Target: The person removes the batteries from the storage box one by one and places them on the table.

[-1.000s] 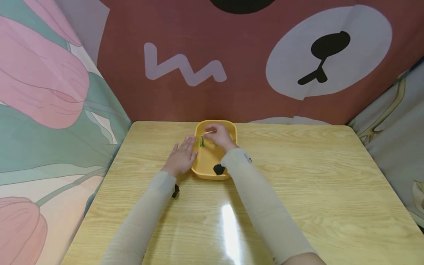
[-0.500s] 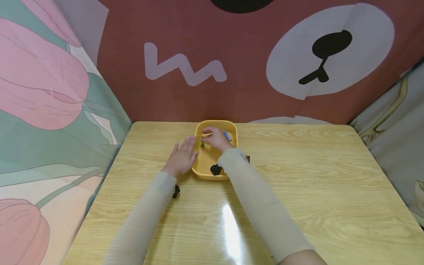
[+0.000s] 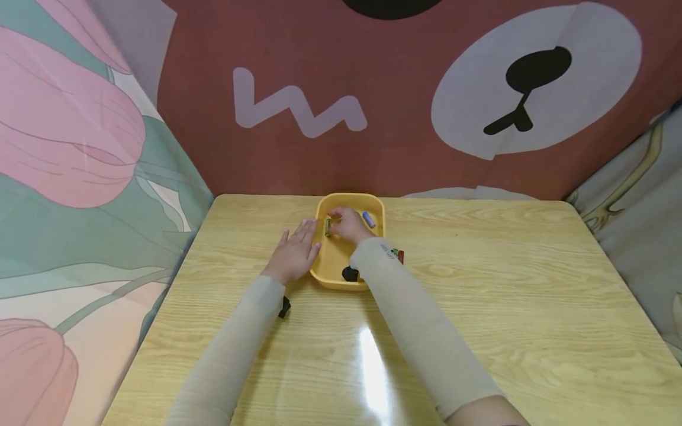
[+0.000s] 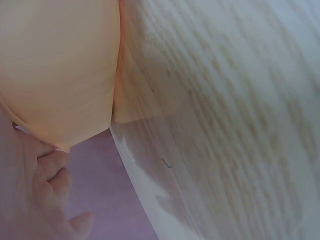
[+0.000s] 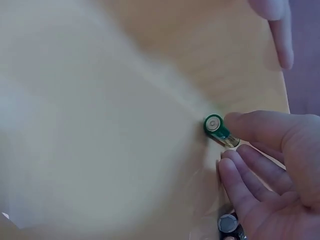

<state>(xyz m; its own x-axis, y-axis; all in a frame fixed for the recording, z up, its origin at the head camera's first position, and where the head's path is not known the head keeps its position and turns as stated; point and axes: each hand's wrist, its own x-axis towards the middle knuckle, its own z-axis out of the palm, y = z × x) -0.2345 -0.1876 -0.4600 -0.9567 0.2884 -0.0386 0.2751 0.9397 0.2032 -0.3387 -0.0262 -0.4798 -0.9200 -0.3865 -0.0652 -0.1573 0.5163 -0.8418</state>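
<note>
In the head view a yellow plastic tray (image 3: pixel 335 257) sits at the table's far edge. My left hand (image 3: pixel 292 253) rests against its left side, fingers extended. Inside the tray, my right hand (image 3: pixel 351 225) has its thumb and fingertips around a green and gold battery (image 3: pixel 328 227) near the left wall. Up close in the right wrist view, the thumb touches this battery (image 5: pixel 215 125), one flat end facing the camera. A blue-purple battery (image 3: pixel 369 219) lies to the right of that hand. Several fingers of my left hand (image 4: pixel 50 195) show beside the tray wall (image 4: pixel 60 75).
A black object (image 3: pixel 350 274) lies near the tray's front, partly behind my right sleeve. On the wooden table (image 3: pixel 506 296), another dark object (image 3: pixel 285 307) sits by my left sleeve, and a small red and green object (image 3: pixel 398 255) by the tray's right side. Patterned cloth hangs behind.
My right hand has come down slightly left onto the green battery, from farther back with a thin golden item at its fingers. The blue-purple battery has come into sight. My left hand stays put.
</note>
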